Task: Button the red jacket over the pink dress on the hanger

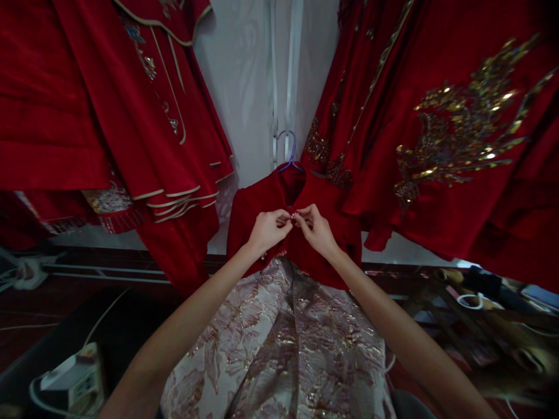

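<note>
A small red velvet jacket (244,221) hangs on a purple hanger (288,152) against a white wall, over a pale brocade skirt (279,343) with gold leaf patterns. My left hand (267,229) and my right hand (315,228) meet at the jacket's front just below the collar. Both hands pinch the two edges of the opening together at a small fastening. The fingers are curled and pressed on the fabric.
Red embroidered garments hang at the left (109,110) and at the right (445,128), the right one with gold sequin work. A white power strip (74,378) with cables lies on the dark floor at lower left. Cluttered objects lie at lower right (480,302).
</note>
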A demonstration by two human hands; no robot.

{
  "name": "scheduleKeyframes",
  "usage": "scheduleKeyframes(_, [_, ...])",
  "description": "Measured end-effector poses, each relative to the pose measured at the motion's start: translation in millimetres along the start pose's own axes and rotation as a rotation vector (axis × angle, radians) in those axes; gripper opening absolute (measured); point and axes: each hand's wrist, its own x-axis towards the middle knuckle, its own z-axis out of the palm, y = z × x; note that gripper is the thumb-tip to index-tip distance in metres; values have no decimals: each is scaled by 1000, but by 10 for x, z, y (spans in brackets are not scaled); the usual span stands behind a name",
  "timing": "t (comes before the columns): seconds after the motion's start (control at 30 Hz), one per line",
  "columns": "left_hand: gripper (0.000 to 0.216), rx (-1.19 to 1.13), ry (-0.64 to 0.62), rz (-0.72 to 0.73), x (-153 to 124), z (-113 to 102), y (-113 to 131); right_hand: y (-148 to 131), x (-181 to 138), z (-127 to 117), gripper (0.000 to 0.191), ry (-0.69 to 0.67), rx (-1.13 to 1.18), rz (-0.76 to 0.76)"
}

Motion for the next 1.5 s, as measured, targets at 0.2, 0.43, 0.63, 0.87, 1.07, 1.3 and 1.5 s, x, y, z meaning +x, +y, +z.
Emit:
scheduleKeyframes(0.2, [12,69,-26,13,39,-10,37,-57,-9,-22,22,-6,-62,-3])
scheduleKeyframes(0.43, [12,179,-82,63,66,-55,53,-63,3,-54,23,-71,24,10])
scheduleKeyframes(0.63, [15,339,-114,127,93,-103,127,-36,49,-101,20,-116,4,-27])
scheduleKeyframes(0.87, [17,120,-29,76,25,145,74,166,23,50,25,80,68,52])
scheduleKeyframes(1.07, [29,-247,48,-120,9,386,-214,274,-180,231,71,148,195,86])
scheduleKeyframes(1.3, [24,-634,-7,-334,14,625,-390,453,-405,192,71,113,-63,72])
scheduleKeyframes(1.5, [18,-181,257,-247,-229,395,-451,430,-582,-135,25,154,-200,229])
